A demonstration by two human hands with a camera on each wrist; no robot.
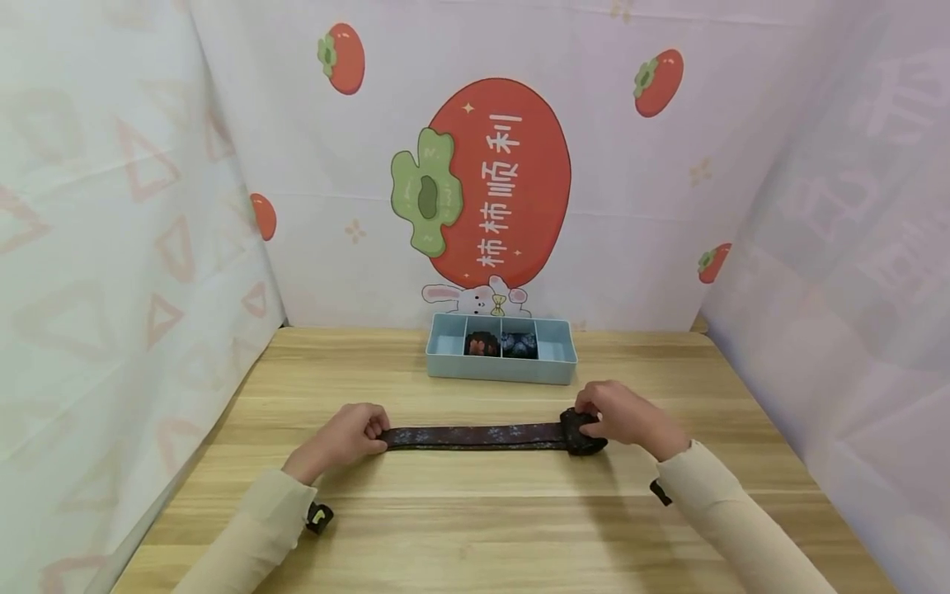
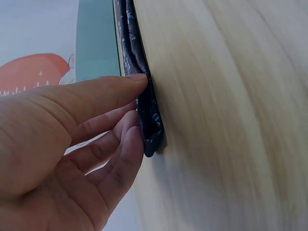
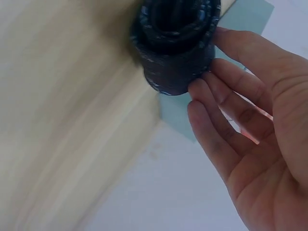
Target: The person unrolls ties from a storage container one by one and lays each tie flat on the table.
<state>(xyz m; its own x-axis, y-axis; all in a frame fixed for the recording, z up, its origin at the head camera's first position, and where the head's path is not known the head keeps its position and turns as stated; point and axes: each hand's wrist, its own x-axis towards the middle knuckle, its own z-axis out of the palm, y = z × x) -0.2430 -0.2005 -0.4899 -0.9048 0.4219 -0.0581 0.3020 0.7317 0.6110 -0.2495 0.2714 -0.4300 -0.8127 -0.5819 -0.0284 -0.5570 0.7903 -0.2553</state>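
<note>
I have the strip [image 1: 475, 436] running left to right over the table [image 1: 460, 536], though from my end I can't tell whether it touches it, with the left hand [image 1: 346, 436] at its left end and the right hand [image 1: 625, 415] at the roll [image 1: 576, 437] on its right. Farther off, before the backdrop [image 1: 631, 206], stands the tray [image 1: 500, 369]; a left bundle [image 1: 482, 346] and a right bundle [image 1: 519, 346] sit in its middle compartments [image 1: 484, 326]

Beside the blue tray [image 1: 499, 369] there is room to pass toward either back corner of the table [image 1: 475, 520]; the dark strip [image 1: 475, 435] bars the middle.
</note>
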